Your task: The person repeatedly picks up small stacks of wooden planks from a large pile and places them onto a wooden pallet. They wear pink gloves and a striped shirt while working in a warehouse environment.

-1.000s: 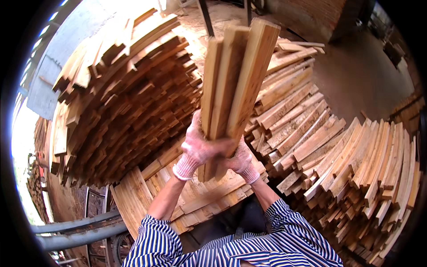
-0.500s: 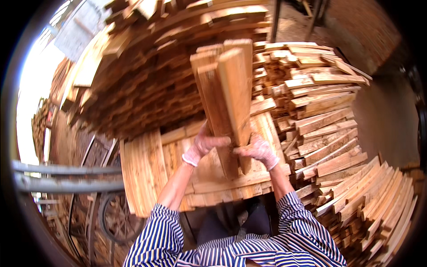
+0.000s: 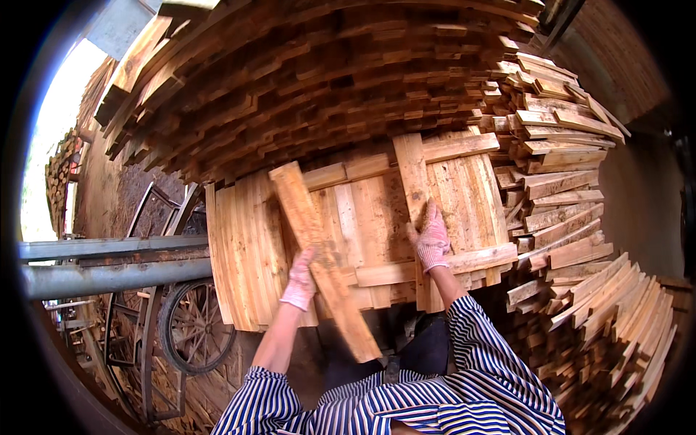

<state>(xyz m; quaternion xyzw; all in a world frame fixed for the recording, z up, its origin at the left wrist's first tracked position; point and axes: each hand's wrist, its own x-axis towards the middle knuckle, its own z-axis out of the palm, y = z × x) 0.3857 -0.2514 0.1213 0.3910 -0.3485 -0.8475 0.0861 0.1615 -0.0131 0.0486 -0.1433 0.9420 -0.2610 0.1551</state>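
My left hand [image 3: 299, 278], in a pale pinkish glove, is closed on the right-leaning edge of a wooden board [image 3: 319, 239]. That board slants across the pile, its near end sticking out past the front edge toward me. My right hand [image 3: 433, 238], also gloved, grips a second board [image 3: 412, 170] that points away from me, thumb on its left and fingers along its right side. Both boards are over a flat layer of side-by-side boards [image 3: 250, 254]. Crosswise boards [image 3: 435, 265] lie on this layer near its front and back edges.
A tall stack of boards [image 3: 312, 80] rises right behind the layer. More stacked boards [image 3: 565, 181] curve along the right side. At the left are metal bars [image 3: 116, 272] and a spoked wheel [image 3: 196, 326] of a cart.
The upright bundle of boards held between both hands has come down and been parted. My hands have moved apart, each with a board. The view has shifted too.
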